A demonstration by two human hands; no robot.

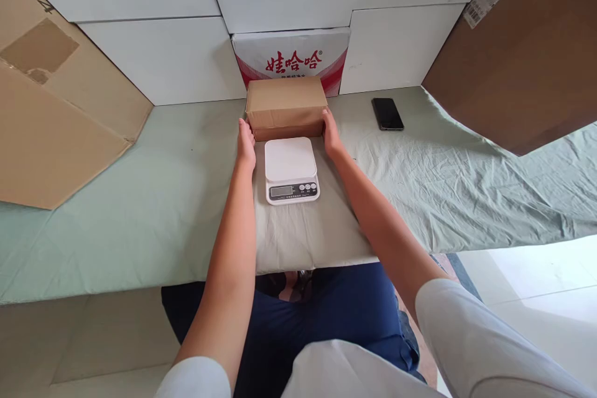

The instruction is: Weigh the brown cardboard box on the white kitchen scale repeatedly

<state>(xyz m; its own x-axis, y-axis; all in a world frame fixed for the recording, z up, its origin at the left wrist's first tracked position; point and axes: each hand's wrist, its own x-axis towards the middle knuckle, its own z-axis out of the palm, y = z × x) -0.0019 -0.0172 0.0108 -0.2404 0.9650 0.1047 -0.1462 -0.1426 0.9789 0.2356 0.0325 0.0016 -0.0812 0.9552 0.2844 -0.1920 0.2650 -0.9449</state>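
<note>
A closed brown cardboard box (286, 97) sits on the cloth-covered table behind a white digital kitchen scale (291, 161). My left hand (246, 142) presses against the box's left end, and my right hand (330, 132) against its right end, so the box is held between both palms. Some fingers of each hand are hidden behind the box's sides. The scale lies flat between my forearms, its plate bare and its display and buttons facing me. I cannot tell whether the box touches the scale's far edge.
A white and red printed carton (289, 43) stands right behind the box, against white panels (401, 50). To the right lies a black phone (387, 114). Large cardboard boxes flank the table, one on the left (60, 118) and one on the right (527, 62). Green cloth (186, 199) covers the table.
</note>
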